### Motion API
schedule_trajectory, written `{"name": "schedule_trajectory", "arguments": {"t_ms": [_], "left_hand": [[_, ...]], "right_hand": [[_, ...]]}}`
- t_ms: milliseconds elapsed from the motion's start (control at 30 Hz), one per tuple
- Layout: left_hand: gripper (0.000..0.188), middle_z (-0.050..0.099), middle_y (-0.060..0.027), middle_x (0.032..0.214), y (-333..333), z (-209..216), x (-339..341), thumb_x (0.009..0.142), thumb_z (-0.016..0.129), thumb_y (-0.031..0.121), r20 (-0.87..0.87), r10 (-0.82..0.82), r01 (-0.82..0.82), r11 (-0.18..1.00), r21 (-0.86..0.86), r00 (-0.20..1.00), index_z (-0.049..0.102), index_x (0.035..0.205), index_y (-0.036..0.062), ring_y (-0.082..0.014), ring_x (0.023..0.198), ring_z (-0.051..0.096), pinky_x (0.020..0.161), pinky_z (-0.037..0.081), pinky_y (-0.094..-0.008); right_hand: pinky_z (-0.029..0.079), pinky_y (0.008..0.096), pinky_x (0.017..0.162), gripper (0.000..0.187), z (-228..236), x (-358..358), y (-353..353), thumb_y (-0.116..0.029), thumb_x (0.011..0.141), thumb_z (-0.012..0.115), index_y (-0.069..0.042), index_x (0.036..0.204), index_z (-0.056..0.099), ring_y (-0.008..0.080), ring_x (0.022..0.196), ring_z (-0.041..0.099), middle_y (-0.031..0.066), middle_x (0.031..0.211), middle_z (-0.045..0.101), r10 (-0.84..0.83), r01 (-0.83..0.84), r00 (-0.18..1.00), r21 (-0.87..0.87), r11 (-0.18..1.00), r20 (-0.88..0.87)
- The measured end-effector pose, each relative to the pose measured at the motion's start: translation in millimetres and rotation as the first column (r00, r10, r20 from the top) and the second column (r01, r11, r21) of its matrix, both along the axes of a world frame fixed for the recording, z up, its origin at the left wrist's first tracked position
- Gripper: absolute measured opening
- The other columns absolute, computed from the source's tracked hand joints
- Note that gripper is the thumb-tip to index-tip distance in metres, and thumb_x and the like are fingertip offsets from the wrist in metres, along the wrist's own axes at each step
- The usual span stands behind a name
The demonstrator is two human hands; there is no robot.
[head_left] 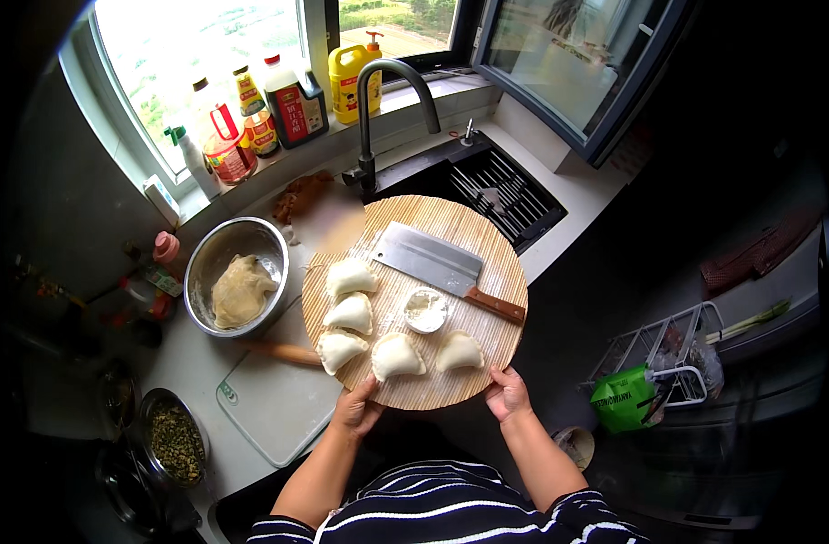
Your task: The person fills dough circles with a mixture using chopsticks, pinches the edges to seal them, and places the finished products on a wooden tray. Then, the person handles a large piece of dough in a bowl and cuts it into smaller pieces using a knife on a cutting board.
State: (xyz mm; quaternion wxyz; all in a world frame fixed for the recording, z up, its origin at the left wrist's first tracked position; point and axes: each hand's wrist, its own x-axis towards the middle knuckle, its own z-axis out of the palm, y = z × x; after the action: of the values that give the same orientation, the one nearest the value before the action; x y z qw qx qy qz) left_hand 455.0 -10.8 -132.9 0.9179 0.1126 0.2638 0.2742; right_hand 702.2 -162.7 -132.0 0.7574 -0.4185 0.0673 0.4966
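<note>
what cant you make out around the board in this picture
All in the head view:
- Wooden stick: right end hidden by the round board.
- Dumplings: insides hidden by their dough.
- Pale patch left of the tap: too blurred to identify.
- Chopped food, lower left: pieces too small to name.

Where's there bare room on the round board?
Bare: the round board between its far rim and the cleaver, and a smaller patch bordered by the small bowl, cleaver handle and rightmost dumpling. Crowded: the left side, with three dumplings.

A kitchen, shown by its sink (546,222), faucet (366,136) and cleaver (430,257).
</note>
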Motion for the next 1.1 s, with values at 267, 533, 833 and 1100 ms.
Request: {"name": "schedule_trajectory", "arguments": {"t_ms": [267, 533, 833, 1100], "left_hand": [[0.046, 0.059, -0.0087, 0.122, 3.3, -77.6, 77.8, 0.089, 0.063, 0.011, -0.005, -0.144, 0.143, 0.981, -0.130, 0.990, 0.046, 0.131, 0.0055, -0.0252, 0.113, 0.056, 0.100, 0.044, -0.0455], [0.042, 0.059, -0.0111, 0.123, 13.9, -80.2, 96.6, 0.090, 0.061, 0.013, -0.134, -0.132, 0.105, 0.976, -0.191, 0.982, 0.048, 0.128, 0.0027, -0.0285, 0.115, 0.055, 0.103, 0.043, -0.0471], [0.036, 0.058, -0.0149, 0.117, 23.1, -71.3, 88.1, 0.092, 0.059, 0.018, -0.393, -0.289, 0.187, 0.942, -0.277, 0.873, 0.049, 0.122, 0.0019, -0.0307, 0.108, 0.057, 0.096, 0.044, -0.0473], [0.041, 0.056, -0.0191, 0.116, 21.1, -70.7, 83.8, 0.094, 0.056, 0.023, -0.544, -0.569, 0.440, 0.822, -0.361, 0.616, 0.046, 0.123, -0.0027, -0.0341, 0.104, 0.057, 0.087, 0.050, -0.0501]], "right_hand": [[0.042, 0.0369, 0.100, 0.032, -89.1, 50.3, -51.9, -0.002, 0.086, 0.057, 0.000, 0.118, 0.055, 0.0249, 0.107, 0.058, 0.0099, 0.115, 0.062, -0.150, 0.151, 0.988, -0.032, 0.988, 0.033], [0.042, 0.0359, 0.099, 0.034, -114.2, 66.8, -28.9, 0.001, 0.084, 0.055, 0.000, 0.118, 0.055, 0.0245, 0.106, 0.059, 0.0099, 0.115, 0.062, -0.175, 0.174, 0.984, -0.026, 0.984, -0.025], [0.042, 0.0398, 0.101, 0.038, -143.2, 79.4, -21.2, 0.000, 0.083, 0.057, -0.002, 0.120, 0.054, 0.0266, 0.110, 0.058, 0.0105, 0.117, 0.062, -0.161, 0.159, 0.987, -0.079, 0.984, -0.021], [0.042, 0.0387, 0.101, 0.038, -128.8, 82.4, -26.0, -0.001, 0.084, 0.057, 0.000, 0.121, 0.053, 0.0270, 0.109, 0.059, 0.0105, 0.116, 0.062, -0.074, 0.073, 0.997, -0.065, 0.995, -0.021]]}}
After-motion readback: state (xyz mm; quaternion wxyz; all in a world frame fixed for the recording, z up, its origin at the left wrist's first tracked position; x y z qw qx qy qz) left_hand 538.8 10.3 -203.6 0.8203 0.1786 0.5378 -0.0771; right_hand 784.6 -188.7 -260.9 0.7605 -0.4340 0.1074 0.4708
